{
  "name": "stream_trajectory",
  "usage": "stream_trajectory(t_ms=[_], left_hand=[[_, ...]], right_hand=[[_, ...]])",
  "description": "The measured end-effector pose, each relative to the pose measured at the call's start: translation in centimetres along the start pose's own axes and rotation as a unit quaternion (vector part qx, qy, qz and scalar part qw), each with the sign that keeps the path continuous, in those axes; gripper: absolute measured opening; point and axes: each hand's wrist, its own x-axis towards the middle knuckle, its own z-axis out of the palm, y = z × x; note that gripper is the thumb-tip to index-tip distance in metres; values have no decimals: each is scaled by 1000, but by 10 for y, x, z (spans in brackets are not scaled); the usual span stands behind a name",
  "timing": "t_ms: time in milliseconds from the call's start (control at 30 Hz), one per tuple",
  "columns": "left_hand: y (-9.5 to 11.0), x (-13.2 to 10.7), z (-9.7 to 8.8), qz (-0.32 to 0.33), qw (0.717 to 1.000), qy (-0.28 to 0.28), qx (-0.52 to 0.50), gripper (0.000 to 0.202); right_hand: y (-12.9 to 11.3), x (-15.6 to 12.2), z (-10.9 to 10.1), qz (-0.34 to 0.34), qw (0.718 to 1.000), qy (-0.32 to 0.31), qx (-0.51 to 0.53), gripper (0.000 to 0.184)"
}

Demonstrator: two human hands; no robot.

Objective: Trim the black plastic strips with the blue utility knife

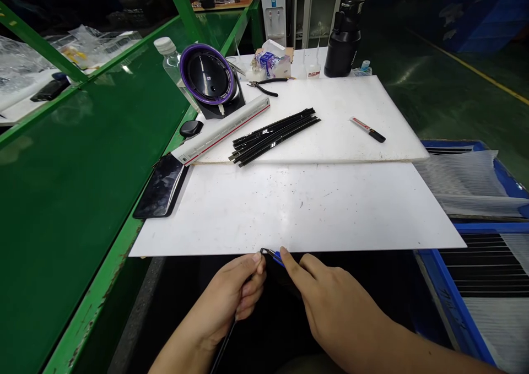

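My left hand (231, 294) is closed around a thin black strip (224, 343), just below the table's front edge. The strip's lower part runs down past the wrist, and its upper end shows by the thumb tip. My right hand (336, 297) is wrapped round a blue-handled cutting tool (278, 257), index finger stretched along it. The metal tip of that tool meets or nearly touches the strip's end at my left thumb. Its exact kind is hard to make out. Several similar black strips (275, 136) lie in a loose bundle on the white foam board (339, 142).
A utility knife (367, 129), pliers (268, 85) and a long white box (225, 131) lie on the foam. At left are a phone (161, 187), black mouse (190, 128) and purple-rimmed fan (206, 74). A black bottle (343, 43) stands behind; blue crates (450, 308) sit right.
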Motion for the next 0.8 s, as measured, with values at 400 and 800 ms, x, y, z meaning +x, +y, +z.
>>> stream_trajectory(t_ms=[400,800], left_hand=[[-2,-3,0,-1,1000,5,0,34],[4,-2,-7,-8,999,-35,-7,29]], right_hand=[[-5,-2,8,-53,995,21,-78,81],[-11,-2,5,-35,994,11,-100,82]])
